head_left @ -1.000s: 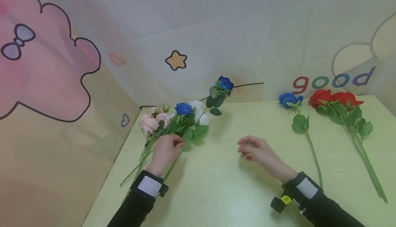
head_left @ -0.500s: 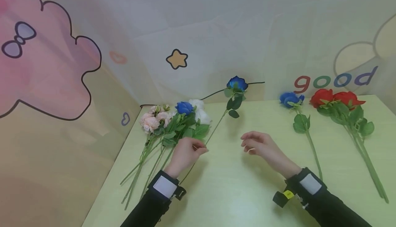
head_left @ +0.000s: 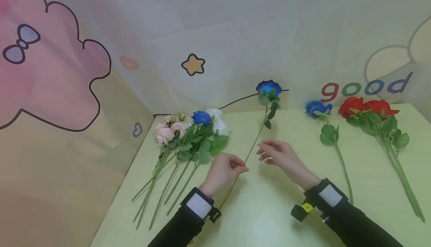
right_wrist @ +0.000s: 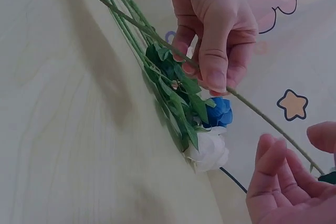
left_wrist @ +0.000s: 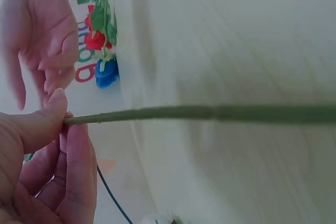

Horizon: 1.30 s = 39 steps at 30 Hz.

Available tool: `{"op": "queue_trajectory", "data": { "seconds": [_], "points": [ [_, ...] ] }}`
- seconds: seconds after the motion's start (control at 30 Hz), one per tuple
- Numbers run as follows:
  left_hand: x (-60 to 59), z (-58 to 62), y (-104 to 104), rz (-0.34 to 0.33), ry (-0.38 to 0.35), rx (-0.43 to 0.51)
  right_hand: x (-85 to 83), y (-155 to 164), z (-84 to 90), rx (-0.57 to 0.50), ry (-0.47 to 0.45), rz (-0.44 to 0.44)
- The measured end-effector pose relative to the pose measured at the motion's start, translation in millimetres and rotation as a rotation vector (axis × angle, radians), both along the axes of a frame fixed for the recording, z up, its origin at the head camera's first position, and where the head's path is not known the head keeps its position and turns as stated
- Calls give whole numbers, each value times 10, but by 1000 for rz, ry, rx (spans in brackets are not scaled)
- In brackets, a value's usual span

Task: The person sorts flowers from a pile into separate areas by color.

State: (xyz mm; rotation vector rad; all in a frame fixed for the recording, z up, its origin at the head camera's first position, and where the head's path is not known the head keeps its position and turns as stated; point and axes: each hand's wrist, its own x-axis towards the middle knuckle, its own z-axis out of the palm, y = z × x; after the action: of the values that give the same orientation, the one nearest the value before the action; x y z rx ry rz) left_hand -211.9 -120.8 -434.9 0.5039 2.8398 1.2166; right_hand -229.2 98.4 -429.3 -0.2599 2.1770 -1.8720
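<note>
My left hand pinches the thin green stem of a blue rose between thumb and fingers. The rose slants up and away, its bloom in front of the back wall and a few leaves below it. In the left wrist view the stem runs out to the right from the fingertips. My right hand is beside the stem, fingers loosely bent and holding nothing. In the right wrist view the stem passes between the right thumb and fingers, with space around it.
On the table's left lie pink flowers, another blue rose and white blooms, stems towards me. At the right are a single blue rose and red roses. A printed cloth hangs behind the table.
My left hand has carried the blue rose rightward, away from the left-hand flowers, and the rose now stands more upright. My right hand has shifted slightly left, nearer the stem.
</note>
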Motion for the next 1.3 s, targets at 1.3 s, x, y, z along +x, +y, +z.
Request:
{"op": "queue_trajectory", "data": {
  "seconds": [1.3],
  "points": [
    [83,-89,170,-138,29,-76,-111,207,-105,43,51,-72]
  ]
}}
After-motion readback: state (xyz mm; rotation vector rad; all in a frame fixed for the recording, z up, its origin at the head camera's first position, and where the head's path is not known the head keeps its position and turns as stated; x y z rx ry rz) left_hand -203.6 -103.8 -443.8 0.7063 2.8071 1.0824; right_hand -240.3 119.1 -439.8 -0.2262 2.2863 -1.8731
